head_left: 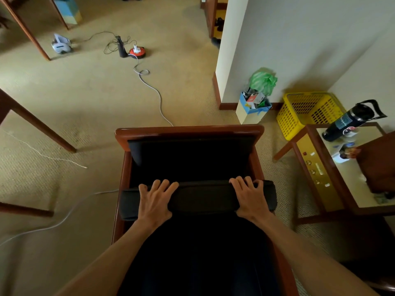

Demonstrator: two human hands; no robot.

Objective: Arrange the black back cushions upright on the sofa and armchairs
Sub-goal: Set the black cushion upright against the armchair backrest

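Both hands grip the top edge of a long black fabric back cushion (201, 198) that lies across a dark-wood armchair with black upholstery (189, 130). The left hand (155, 201) sits near the cushion's left end, fingers spread over the upper edge and curled onto it. The right hand (249, 195) sits near the right end, fingers bent over the same edge. The cushion spans the chair from arm to arm, its ends reaching over both wooden side rails, and it stands on its long edge roughly midway between the chair's wooden back rail and the front of the seat.

To the right of the armchair is a wooden side table with a pale tabletop (361, 189); a black bottle with a strap handle (350, 121) lies tilted at its far edge. A yellow perforated plastic basket (307, 112) stands on the beige carpet floor (85, 107) by the wall, and a white cable (156, 92) runs across the carpet toward the chair's back rail.
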